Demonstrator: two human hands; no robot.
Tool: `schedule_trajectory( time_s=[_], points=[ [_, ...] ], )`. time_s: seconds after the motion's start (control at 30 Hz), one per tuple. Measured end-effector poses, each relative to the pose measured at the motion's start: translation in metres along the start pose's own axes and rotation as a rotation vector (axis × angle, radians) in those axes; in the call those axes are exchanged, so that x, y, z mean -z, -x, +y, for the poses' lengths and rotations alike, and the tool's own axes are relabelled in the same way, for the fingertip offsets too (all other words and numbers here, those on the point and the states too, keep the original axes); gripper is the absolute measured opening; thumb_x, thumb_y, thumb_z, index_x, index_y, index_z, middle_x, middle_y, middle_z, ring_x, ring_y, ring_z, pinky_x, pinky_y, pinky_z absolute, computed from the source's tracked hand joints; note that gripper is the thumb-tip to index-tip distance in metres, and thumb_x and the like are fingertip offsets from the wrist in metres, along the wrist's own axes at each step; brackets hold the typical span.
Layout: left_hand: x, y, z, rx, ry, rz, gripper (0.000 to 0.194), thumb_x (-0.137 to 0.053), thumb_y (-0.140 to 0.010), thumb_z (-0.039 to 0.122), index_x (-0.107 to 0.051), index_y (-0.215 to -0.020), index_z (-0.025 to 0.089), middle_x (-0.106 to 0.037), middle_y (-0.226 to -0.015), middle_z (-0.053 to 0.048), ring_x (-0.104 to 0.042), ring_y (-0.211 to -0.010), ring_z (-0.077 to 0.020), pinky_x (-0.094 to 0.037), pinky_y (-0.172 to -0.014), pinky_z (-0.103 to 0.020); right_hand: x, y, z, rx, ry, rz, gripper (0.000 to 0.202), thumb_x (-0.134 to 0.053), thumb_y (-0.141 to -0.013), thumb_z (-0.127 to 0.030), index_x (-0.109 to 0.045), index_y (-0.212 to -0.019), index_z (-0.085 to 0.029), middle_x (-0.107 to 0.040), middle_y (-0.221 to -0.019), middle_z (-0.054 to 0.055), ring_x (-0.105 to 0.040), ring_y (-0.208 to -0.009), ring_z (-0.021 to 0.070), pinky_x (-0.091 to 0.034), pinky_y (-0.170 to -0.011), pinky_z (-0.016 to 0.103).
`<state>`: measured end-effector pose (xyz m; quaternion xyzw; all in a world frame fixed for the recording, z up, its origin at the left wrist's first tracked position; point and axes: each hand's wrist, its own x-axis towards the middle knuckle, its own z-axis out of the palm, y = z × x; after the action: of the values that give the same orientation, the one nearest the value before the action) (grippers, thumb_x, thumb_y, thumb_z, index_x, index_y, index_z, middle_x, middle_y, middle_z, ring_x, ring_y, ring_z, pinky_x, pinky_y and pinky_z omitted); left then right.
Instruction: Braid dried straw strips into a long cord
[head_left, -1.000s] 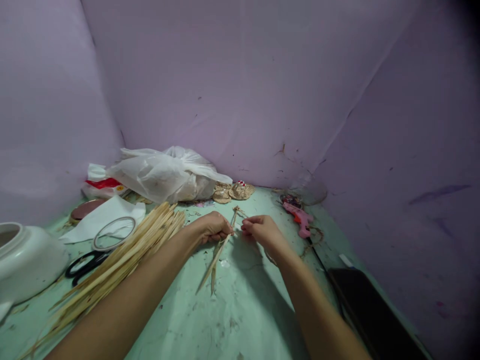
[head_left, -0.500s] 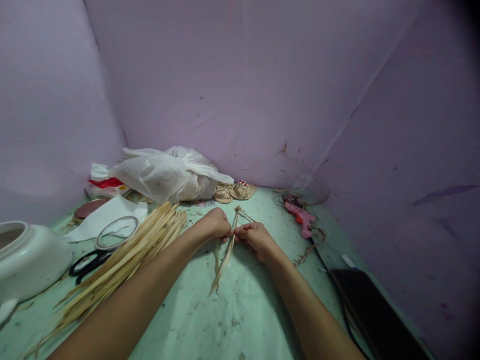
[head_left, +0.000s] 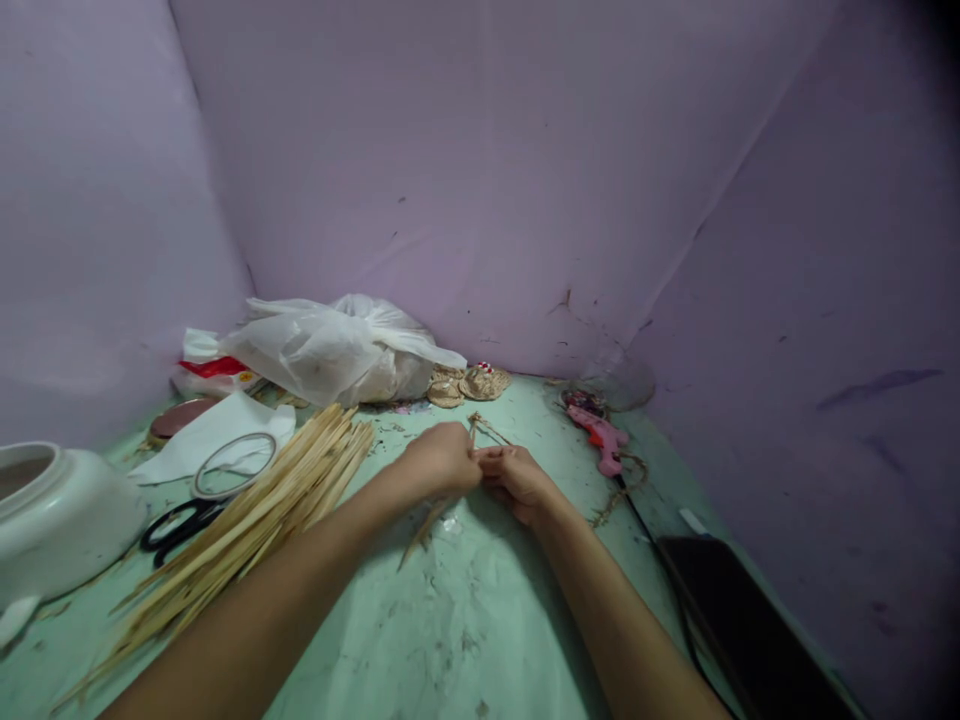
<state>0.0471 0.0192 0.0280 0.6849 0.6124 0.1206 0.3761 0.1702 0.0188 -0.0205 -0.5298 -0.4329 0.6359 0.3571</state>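
Thin pale straw strips (head_left: 424, 527), bunched together, upper ends pinched between both hands, lower ends slanting down-left onto tabletop (head_left: 480, 620)

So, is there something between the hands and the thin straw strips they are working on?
No. The left hand and right hand already pinch the straw strips directly, fingertips almost meeting. The big straw bundle lies apart on the left.

L fingers (head_left: 459, 470) hiding straw (head_left: 422, 525) grip
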Motion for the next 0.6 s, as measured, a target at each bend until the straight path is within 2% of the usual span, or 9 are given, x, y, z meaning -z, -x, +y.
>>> schedule_trajectory(
  time_s=[0.07, 0.13, 0.17, 0.3, 0.37, 0.47, 0.6],
  points=[
    [0.013, -0.008, -0.004, 0.048, 0.066, 0.048, 0.011, -0.053, -0.062, 0.022, -0.058, -0.060, 0.013, -0.054, -0.050, -0.003, -0.047, -0.043, -0.0117, -0.031, -0.042, -0.021, 0.002, 0.001, -0.002, -0.015, -0.056, -0.031, 0.018, -0.056, -0.052, -0.013, -0.059, -0.069, -0.009, -0.048, -0.045, -0.004, -0.020, -0.031, 0.0010, -0.008, -0.032, 0.018],
    [0.018, -0.015, -0.008, 0.132, 0.233, 0.060, 0.012, -0.050, -0.064, 0.020, -0.058, -0.066, 0.011, -0.056, -0.052, -0.003, -0.041, -0.036, -0.0078, -0.027, -0.038, -0.020, 0.004, 0.001, -0.003, -0.020, -0.083, -0.052, 0.020, -0.057, -0.053, -0.013, -0.060, -0.073, -0.009, -0.055, -0.053, -0.002, -0.024, -0.032, 0.0006, -0.009, -0.032, 0.017],
    [0.017, -0.018, -0.010, 0.162, 0.321, 0.018, 0.011, -0.049, -0.065, 0.018, -0.057, -0.067, 0.011, -0.056, -0.054, -0.003, -0.039, -0.035, -0.0063, -0.025, -0.036, -0.019, 0.004, 0.001, -0.002, -0.019, -0.088, -0.070, 0.018, -0.058, -0.054, -0.013, -0.060, -0.072, -0.009, -0.055, -0.053, -0.001, -0.025, -0.032, 0.0006, -0.010, -0.032, 0.017],
    [0.002, -0.023, -0.016, 0.196, 0.571, -0.321, 0.008, -0.046, -0.065, 0.011, -0.053, -0.061, 0.009, -0.055, -0.053, -0.003, -0.039, -0.035, -0.0037, -0.023, -0.035, -0.016, 0.005, 0.001, -0.002, 0.021, -0.059, -0.148, 0.010, -0.058, -0.057, -0.017, -0.060, -0.063, -0.009, -0.054, -0.051, 0.000, -0.039, -0.039, 0.0031, -0.020, -0.036, 0.015],
    [-0.005, -0.024, -0.018, 0.197, 0.569, -0.356, 0.009, -0.045, -0.064, 0.011, -0.052, -0.058, 0.010, -0.050, -0.047, 0.000, -0.038, -0.034, -0.0040, -0.023, -0.035, -0.016, 0.006, 0.000, -0.002, 0.052, 0.033, -0.139, 0.011, -0.057, -0.058, -0.018, -0.061, -0.064, -0.009, -0.056, -0.054, 0.001, -0.043, -0.043, 0.0044, -0.025, -0.040, 0.015],
    [-0.011, -0.025, -0.019, 0.168, 0.366, -0.233, 0.011, -0.047, -0.062, 0.015, -0.050, -0.052, 0.012, -0.040, -0.037, 0.003, -0.035, -0.032, -0.0062, -0.023, -0.036, -0.018, 0.005, -0.001, -0.003, 0.132, 0.341, -0.051, 0.012, -0.055, -0.059, -0.017, -0.063, -0.064, -0.010, -0.058, -0.055, 0.001, -0.043, -0.046, 0.0058, -0.028, -0.043, 0.017],
    [-0.017, -0.023, -0.015, 0.130, -0.024, 0.114, 0.010, -0.055, -0.052, 0.019, -0.048, -0.046, 0.014, -0.038, -0.036, 0.001, -0.044, -0.043, -0.0123, -0.025, -0.041, -0.021, 0.000, 0.004, -0.004, 0.272, 0.895, 0.172, 0.016, -0.051, -0.058, -0.015, -0.065, -0.064, -0.014, -0.060, -0.057, 0.003, -0.051, -0.056, 0.0120, -0.029, -0.047, 0.020]
  ],
)
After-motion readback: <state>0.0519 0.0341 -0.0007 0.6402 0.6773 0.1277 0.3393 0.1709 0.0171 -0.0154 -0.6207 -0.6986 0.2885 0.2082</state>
